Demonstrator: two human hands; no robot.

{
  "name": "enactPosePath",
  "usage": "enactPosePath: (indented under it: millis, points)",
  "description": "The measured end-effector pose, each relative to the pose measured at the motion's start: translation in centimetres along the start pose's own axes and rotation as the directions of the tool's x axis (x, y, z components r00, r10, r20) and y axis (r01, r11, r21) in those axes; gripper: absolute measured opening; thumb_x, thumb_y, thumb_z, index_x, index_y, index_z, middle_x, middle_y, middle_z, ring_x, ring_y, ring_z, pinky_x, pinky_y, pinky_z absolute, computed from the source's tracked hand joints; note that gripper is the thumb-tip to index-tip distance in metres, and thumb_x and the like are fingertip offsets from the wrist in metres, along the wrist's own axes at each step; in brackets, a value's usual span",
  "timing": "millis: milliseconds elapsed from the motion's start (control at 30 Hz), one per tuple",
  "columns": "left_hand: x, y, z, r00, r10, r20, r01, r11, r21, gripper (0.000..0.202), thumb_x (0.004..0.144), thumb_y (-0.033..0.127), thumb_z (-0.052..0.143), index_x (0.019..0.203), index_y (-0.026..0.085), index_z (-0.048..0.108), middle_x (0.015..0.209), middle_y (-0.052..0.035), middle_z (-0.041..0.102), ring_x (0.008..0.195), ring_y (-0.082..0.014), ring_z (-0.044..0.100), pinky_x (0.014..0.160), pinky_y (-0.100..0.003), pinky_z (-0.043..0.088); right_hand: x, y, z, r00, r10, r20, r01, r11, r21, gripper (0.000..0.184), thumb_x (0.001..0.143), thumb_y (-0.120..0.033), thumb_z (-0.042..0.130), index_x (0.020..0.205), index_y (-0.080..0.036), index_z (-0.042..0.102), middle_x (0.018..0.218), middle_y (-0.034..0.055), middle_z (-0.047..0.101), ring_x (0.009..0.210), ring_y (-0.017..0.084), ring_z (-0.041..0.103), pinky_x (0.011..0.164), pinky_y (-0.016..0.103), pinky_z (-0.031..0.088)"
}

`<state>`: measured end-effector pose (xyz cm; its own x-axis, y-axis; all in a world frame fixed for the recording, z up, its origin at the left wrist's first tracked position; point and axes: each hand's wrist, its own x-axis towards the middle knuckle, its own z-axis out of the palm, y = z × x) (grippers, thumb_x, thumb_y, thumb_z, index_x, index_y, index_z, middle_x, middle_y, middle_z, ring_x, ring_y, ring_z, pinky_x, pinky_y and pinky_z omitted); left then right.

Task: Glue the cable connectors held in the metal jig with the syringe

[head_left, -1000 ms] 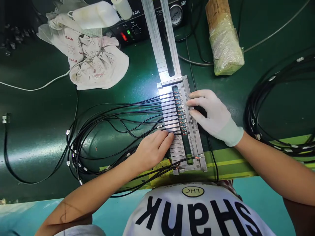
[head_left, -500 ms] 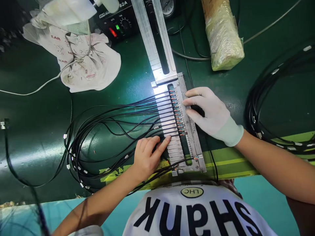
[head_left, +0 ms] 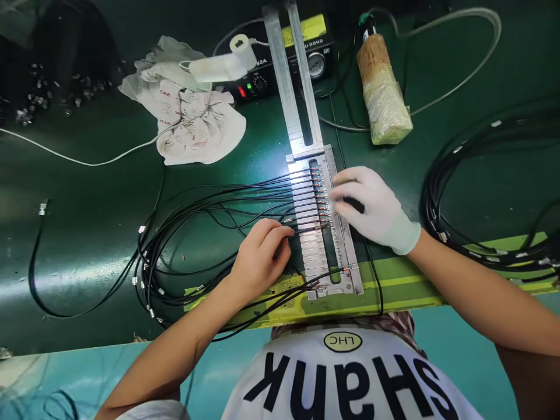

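A slotted metal fixture (head_left: 313, 251) lies on the green table in front of me. Several black cables (head_left: 258, 185) reach it from the left, side by side, their small wired ends in a row along its slot. My bare left hand (head_left: 263, 252) is closed at the fixture's left edge, thumb and index finger pinching the lowest cable of the row. My right hand (head_left: 371, 205), in a white glove, rests its separated fingertips by the metal bar on the fixture's right side. Nothing shows between those fingers. Nearer my body, a few more cables cross the fixture's lower end.
Coiled black cables (head_left: 146, 274) lie left, and another coil (head_left: 431, 198) lies right. Beyond the fixture stand a black control box (head_left: 280, 76) and a plastic-wrapped block (head_left: 387, 111). A white cloth bag (head_left: 201, 134) sits back left. Yellow-green tape (head_left: 402, 280) lines the front edge.
My left hand has gone from an extended index finger on the fixture to a pinch on a cable, slightly left. The right hand stays by the bar. The camera view has shifted.
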<state>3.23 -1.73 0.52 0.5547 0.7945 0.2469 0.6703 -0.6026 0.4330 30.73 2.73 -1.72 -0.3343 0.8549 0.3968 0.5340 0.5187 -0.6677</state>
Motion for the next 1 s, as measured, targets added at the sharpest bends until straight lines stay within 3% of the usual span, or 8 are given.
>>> enactPosePath:
  millis: [100,200,300,400,567,700,800,1000]
  points:
    - [0.1,0.8,-0.7,0.992,-0.120,-0.050,0.110,0.979,-0.169,0.022,0.088,0.006,0.055,0.106,0.020,0.060,0.099,-0.0039,0.062,0.092,-0.0148,0.061,0.082,-0.028,0.052,-0.2,-1.2,-0.5,0.985,-0.142,0.093,0.138,0.989,0.055,0.008,0.091,-0.033,0.065,0.090,-0.026,0.068,0.111,0.0044,0.068,0.106,0.026,0.063,0.092,0.047,0.047]
    - [0.3,1.6,-0.6,0.989,-0.141,-0.043,0.127,0.963,-0.238,0.019,0.088,0.007,0.055,0.102,0.019,0.059,0.093,-0.0016,0.063,0.087,-0.0138,0.060,0.081,-0.028,0.052,-0.3,-1.8,-0.5,0.976,-0.178,0.125,0.164,0.980,0.112,0.010,0.094,-0.030,0.063,0.086,-0.025,0.066,0.103,0.0030,0.069,0.098,0.022,0.063,0.086,0.043,0.046]
    - [1.2,2.7,-0.3,0.990,-0.142,0.011,0.139,0.952,-0.273,0.019,0.089,0.011,0.056,0.106,0.019,0.058,0.097,-0.0027,0.064,0.088,-0.0149,0.060,0.083,-0.029,0.051,-0.4,-1.9,-0.1,0.978,-0.159,0.134,0.137,0.978,0.159,0.012,0.095,-0.028,0.062,0.084,-0.023,0.064,0.098,0.0021,0.070,0.093,0.020,0.063,0.084,0.040,0.046]
    - [2.6,4.0,-0.1,0.978,-0.160,0.135,0.200,0.907,-0.371,0.024,0.091,0.022,0.061,0.114,0.020,0.057,0.103,-0.0038,0.066,0.091,-0.0156,0.061,0.081,-0.029,0.051,-0.6,-2.1,0.1,0.983,-0.140,0.115,0.115,0.972,0.205,0.013,0.096,-0.027,0.061,0.084,-0.022,0.063,0.098,0.0031,0.069,0.093,0.019,0.061,0.084,0.038,0.046]
    - [3.8,4.6,0.8,0.930,-0.264,0.255,0.366,0.720,-0.590,0.013,0.094,0.031,0.062,0.097,0.018,0.062,0.086,0.0001,0.065,0.077,-0.0108,0.058,0.069,-0.021,0.047,-0.6,-2.6,-0.2,0.976,-0.146,0.164,0.107,0.968,0.226,0.018,0.098,-0.028,0.057,0.082,-0.020,0.062,0.095,0.0040,0.069,0.091,0.019,0.060,0.084,0.038,0.044]
    - [3.9,4.3,1.2,0.895,-0.324,0.308,0.433,0.458,-0.777,0.019,0.086,0.032,0.074,0.087,0.015,0.066,0.079,0.0002,0.065,0.073,-0.0101,0.057,0.068,-0.021,0.046,-0.5,-3.0,-0.3,0.969,-0.153,0.195,0.104,0.966,0.238,0.018,0.098,-0.027,0.056,0.083,-0.020,0.062,0.095,0.0046,0.069,0.089,0.019,0.061,0.084,0.038,0.043]
    - [4.1,4.3,0.9,0.851,-0.353,0.389,0.497,0.300,-0.814,0.023,0.082,0.034,0.078,0.081,0.013,0.068,0.072,0.0002,0.064,0.065,-0.0089,0.054,0.061,-0.020,0.042,-0.6,-3.2,-0.2,0.971,-0.138,0.198,0.081,0.959,0.272,0.017,0.098,-0.026,0.055,0.085,-0.020,0.063,0.096,0.0049,0.069,0.090,0.019,0.061,0.085,0.038,0.044]
    - [4.1,4.1,0.7,0.799,-0.359,0.483,0.568,0.183,-0.803,0.025,0.084,0.036,0.075,0.078,0.013,0.069,0.064,-0.0015,0.064,0.055,-0.0085,0.048,0.051,-0.021,0.036,-0.6,-3.6,-0.2,0.977,-0.069,0.201,-0.008,0.934,0.358,0.020,0.098,-0.024,0.055,0.081,-0.018,0.063,0.092,0.0054,0.066,0.087,0.017,0.060,0.081,0.034,0.047]
